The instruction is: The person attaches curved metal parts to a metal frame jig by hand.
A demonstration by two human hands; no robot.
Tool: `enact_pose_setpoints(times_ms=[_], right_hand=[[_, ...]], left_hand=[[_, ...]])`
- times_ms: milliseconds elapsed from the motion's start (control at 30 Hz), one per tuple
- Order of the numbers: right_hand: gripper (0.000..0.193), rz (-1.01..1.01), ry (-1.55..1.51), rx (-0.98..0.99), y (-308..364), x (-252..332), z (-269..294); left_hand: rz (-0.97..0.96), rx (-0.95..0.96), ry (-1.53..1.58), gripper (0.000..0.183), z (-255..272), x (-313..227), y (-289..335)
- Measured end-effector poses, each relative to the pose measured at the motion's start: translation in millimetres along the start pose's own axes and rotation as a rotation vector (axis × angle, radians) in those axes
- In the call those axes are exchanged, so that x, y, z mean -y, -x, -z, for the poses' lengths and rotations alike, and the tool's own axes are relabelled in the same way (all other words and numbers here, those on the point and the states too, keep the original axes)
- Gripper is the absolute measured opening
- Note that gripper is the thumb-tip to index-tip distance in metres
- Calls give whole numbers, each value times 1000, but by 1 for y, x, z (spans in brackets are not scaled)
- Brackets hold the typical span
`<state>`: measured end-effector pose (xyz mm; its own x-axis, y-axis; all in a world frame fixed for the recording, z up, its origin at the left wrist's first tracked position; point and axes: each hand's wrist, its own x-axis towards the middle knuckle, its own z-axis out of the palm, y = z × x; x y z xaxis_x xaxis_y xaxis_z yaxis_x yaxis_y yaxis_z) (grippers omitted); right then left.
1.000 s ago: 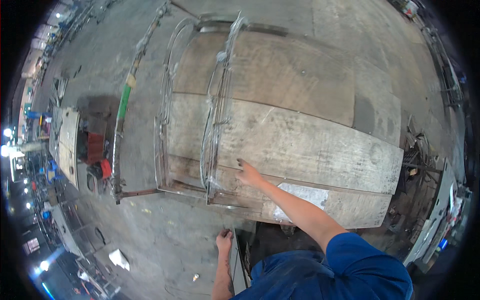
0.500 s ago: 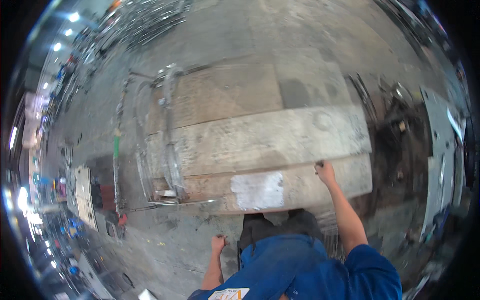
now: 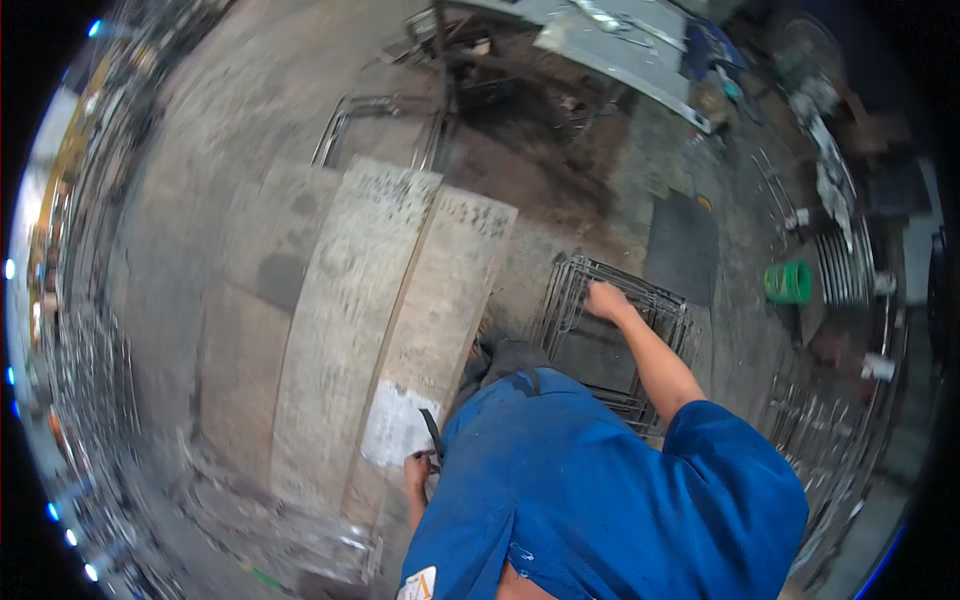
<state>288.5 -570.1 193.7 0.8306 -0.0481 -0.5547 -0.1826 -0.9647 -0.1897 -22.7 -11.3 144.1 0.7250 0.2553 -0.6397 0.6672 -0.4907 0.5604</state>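
My right hand (image 3: 605, 299) reaches out over a stack of metal wire frames (image 3: 640, 370) to my right, its fingers closed. Whether it grips the top frame or something small inside the fist cannot be made out. Low by my body, my left hand (image 3: 418, 466) is curled beside a narrow dark strip (image 3: 431, 428); what its fingers hold is hidden. Next to that hand, a whitish rectangular patch (image 3: 398, 422) lies on the nearest long board (image 3: 440, 280) of the worktop.
A second pale board (image 3: 350, 290) runs alongside. Beyond the boards' far end stands a bent metal frame (image 3: 335, 135). A grey panel (image 3: 610, 60) with loose pieces is at the top. To the right are a dark flat sheet (image 3: 683, 245) and a green bucket (image 3: 788, 283).
My body and view have turned right, so the boards now lie to my left. My right hand has moved from above the boards to the wire frames.
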Motion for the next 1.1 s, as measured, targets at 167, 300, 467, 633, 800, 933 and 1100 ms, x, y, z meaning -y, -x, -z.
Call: enact_pose_setpoints(times_ms=[167,300,467,633,800,933,1100], right_hand=[[37,-238,-204,-9,59,-55,-68],[32,-340,-545,117,92,-71,-123],[27,-331,-387,204,85,-117,-164],[36,-723,-989,339,54,-141,-122],[25,-516,-565,331,-50,-206,-71],[34,-447,-743,142,-152,-313,19],[31,-475,-938,-607,-222,-405,185]], left_hand=[[-56,225,-321,31,62,2,-104],[34,52,-207,31,87,-100,-177],[-176,10,-125,30,57,-243,-264],[-414,172,-354,29,-54,-419,-330],[-586,321,-548,29,-175,-555,-366],[-759,577,-726,31,-246,-687,-353],[-1318,644,-627,30,-267,-954,-256]])
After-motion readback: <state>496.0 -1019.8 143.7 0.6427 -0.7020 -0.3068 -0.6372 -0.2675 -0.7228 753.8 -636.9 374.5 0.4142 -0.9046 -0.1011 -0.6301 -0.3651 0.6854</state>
